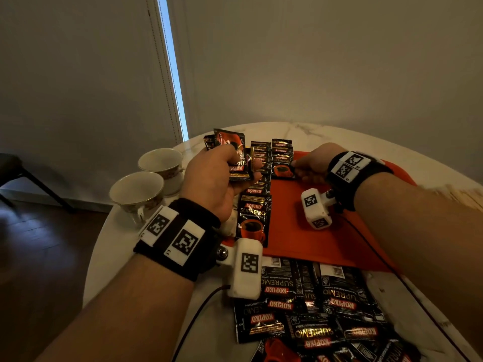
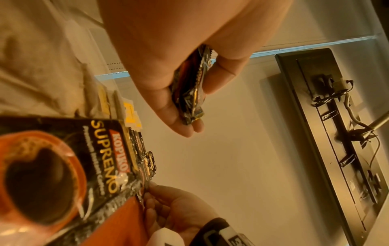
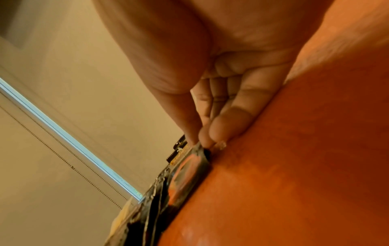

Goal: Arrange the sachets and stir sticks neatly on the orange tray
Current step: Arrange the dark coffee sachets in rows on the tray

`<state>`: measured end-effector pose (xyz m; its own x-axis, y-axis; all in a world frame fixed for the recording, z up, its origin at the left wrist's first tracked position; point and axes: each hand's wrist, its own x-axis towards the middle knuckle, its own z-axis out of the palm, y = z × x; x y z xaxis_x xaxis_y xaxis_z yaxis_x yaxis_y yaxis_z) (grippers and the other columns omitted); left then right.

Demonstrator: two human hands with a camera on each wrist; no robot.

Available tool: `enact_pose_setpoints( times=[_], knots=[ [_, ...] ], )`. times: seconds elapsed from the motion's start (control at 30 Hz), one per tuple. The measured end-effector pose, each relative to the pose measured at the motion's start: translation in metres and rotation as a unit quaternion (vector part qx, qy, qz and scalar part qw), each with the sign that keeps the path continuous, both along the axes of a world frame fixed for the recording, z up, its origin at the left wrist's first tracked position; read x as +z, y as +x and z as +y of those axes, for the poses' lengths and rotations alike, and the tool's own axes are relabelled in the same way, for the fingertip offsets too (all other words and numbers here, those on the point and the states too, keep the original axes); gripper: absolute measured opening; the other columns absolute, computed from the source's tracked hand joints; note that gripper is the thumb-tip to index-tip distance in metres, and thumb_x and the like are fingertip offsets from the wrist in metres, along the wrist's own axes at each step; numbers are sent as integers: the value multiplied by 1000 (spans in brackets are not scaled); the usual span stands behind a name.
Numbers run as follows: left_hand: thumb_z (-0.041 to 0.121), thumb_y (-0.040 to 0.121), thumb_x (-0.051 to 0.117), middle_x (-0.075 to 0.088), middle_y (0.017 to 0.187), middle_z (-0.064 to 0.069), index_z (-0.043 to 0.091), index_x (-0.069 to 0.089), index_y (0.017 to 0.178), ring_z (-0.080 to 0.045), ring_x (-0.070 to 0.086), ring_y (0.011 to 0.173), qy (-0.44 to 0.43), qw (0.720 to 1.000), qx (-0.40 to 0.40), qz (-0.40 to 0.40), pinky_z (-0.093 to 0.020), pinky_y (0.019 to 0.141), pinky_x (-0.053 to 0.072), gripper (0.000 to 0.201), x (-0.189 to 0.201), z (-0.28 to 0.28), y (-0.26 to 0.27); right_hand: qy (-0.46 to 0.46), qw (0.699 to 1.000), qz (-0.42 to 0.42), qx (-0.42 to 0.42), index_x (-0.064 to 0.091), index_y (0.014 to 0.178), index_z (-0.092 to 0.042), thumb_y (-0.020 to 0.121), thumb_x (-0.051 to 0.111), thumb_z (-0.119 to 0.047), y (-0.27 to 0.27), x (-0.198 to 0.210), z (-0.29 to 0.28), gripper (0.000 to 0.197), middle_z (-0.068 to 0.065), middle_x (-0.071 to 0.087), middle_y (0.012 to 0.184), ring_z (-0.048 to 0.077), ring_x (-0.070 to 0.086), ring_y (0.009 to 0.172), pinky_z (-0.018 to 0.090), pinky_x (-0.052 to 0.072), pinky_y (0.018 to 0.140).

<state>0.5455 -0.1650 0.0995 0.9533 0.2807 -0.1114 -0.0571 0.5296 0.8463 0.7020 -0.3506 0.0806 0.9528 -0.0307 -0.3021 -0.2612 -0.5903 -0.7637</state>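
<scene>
The left hand grips a small fan of sachets, raised above the orange tray; the right hand pinches the corner of the front sachet in the second row. Best bet — slide it square, overlap even with its neighbours, press flat. Two rows on the tray, two cups on the surface, a loose pile nearest — too jumbled to count. No stir sticks clearly visible.

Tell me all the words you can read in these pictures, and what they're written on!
"KOPIKO": red band on the front tray sachet.
"SUPREMO": gold letters beneath it, also on the held sachets.
"KOPIKO", "SUPREMO", upside down: the loose pile on the table.
"Premium Instant Coffee": pile sachets, barely readable.
Barcodes and the black-and-white wristband squares: no readable words.
</scene>
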Motion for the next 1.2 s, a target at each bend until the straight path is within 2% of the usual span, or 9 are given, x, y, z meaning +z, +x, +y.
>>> enact_pose_setpoints(
  times=[0.2,0.3,0.43,0.47,0.57,0.7,0.93,1.03,1.2],
  knots=[
    [-2,96,56,73,112,-22,4,58,118,-33,77,96,10,1000,-13,23,-42,72,65,23,-2,-1,2,214,976,-8,-27,69,106,-6,93,73,-25,-17,3,-4,23,-2,57,59,10,53,49,23,47,49],
    [-2,94,65,77,108,-15,8,65,113,-31,76,97,38,999,-9,17,-41,74,65,22,-4,-3,2,330,940,-19,87,70,102,-14,92,72,-33,-59,20,-1,22,-3,58,69,10,55,54,23,46,51],
    [-2,92,70,79,103,-13,9,68,114,-31,77,96,64,998,-15,-4,-48,81,64,25,-6,-8,-1,300,924,-48,234,70,90,-18,70,82,-30,-103,27,7,26,-2,68,78,12,63,69,31,52,65],
    [-2,91,70,79,103,-12,8,69,115,-32,77,97,70,997,-17,-7,-51,83,64,26,-7,-10,-2,304,921,-62,234,69,88,-18,68,83,-25,-106,24,9,25,-1,68,78,13,64,69,32,53,66],
    [7,92,72,80,105,-11,10,69,119,-30,78,97,70,997,-24,-5,-51,83,64,27,-7,-12,-3,370,904,-77,202,64,87,-14,85,73,-3,-106,15,13,14,3,69,80,15,65,68,31,57,64],
    [20,95,71,79,107,-11,9,69,123,-28,78,97,37,999,-16,13,-44,76,64,30,-3,-11,-4,421,883,-70,196,66,91,-9,92,59,6,-103,10,12,16,11,68,86,19,62,71,32,60,65],
    [-8,86,68,77,112,-13,9,67,125,-28,76,99,128,990,-65,-1,-42,75,64,42,-5,-14,-6,554,821,-103,91,68,105,-4,85,69,-12,-93,13,10,21,11,72,91,26,68,83,37,59,68],
    [-3,87,70,79,102,-10,9,69,119,-21,77,86,113,991,-72,-7,-40,72,64,34,-3,-15,-7,534,833,-111,98,67,101,-6,85,68,-14,-92,15,9,18,11,70,91,26,67,86,38,58,69],
    [-2,81,74,78,108,-14,6,67,123,-27,77,93,129,986,-105,-9,-45,77,64,43,-2,-13,-9,516,838,-132,117,65,96,-8,98,59,-11,-94,20,8,6,7,69,81,21,67,72,31,56,57]
  ],
)
